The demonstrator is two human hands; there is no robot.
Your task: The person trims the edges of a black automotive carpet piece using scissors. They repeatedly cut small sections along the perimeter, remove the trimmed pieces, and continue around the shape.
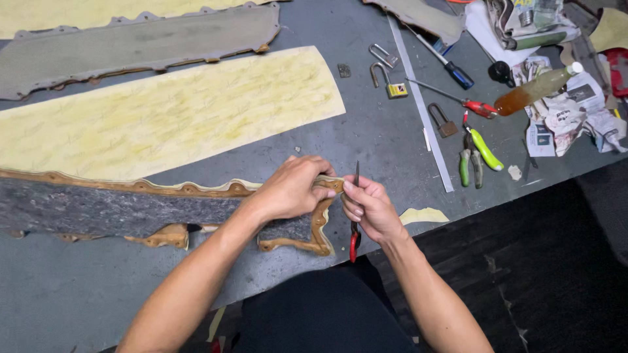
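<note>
My left hand (288, 189) grips the end of a long grey felt panel with a wavy brown edge (98, 209), and my right hand (367, 208) is closed around red-handled scissors (354, 229).

The panel lies across the lower left of the frame on the grey worktable (379, 137), its right end at centre under my fingers. The scissor blades point up just beside that end. A pale yellow foam sheet (163, 117) lies above, green-handled pliers (476, 157) to the right.

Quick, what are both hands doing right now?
Left hand: closed, gripping the end of the grey felt panel with a brown edge.
Right hand: closed around red-handled scissors, blades pointing up beside the panel's end.
</note>
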